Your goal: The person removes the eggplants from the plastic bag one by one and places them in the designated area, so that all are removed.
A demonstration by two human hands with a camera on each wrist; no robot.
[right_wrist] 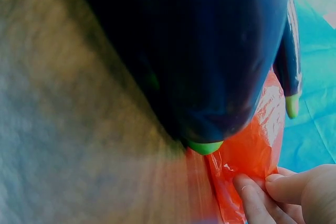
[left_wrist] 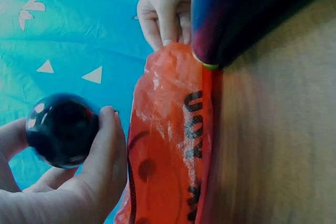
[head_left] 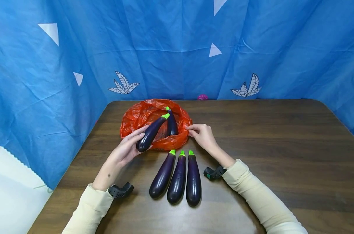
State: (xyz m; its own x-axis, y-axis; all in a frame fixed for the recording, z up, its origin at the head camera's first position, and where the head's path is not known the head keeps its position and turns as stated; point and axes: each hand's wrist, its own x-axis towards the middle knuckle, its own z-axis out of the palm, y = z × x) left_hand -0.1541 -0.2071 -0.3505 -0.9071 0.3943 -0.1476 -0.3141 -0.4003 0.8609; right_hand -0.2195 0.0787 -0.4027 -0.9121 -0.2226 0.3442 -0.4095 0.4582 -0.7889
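Note:
My left hand [head_left: 129, 146] grips a dark purple eggplant [head_left: 151, 133] by its thick end, its green stem tilted up and away over the mouth of a red plastic bag [head_left: 133, 122]. Inside that bag lies another eggplant [head_left: 171, 123]. With thumb and fingers, my right hand [head_left: 204, 136] pinches the bag's right rim. In the left wrist view the held eggplant [left_wrist: 63, 129] shows its round end between thumb and fingers, beside the bag [left_wrist: 168, 114]. The right wrist view shows the fingers [right_wrist: 257, 203] on the bag's thin plastic.
Three more eggplants [head_left: 177, 178] lie side by side on the wooden table [head_left: 267, 146] in front of the bag, stems pointing away. A blue patterned cloth [head_left: 171, 48] hangs behind the table's far edge. White fabric [head_left: 13, 188] shows at the lower left.

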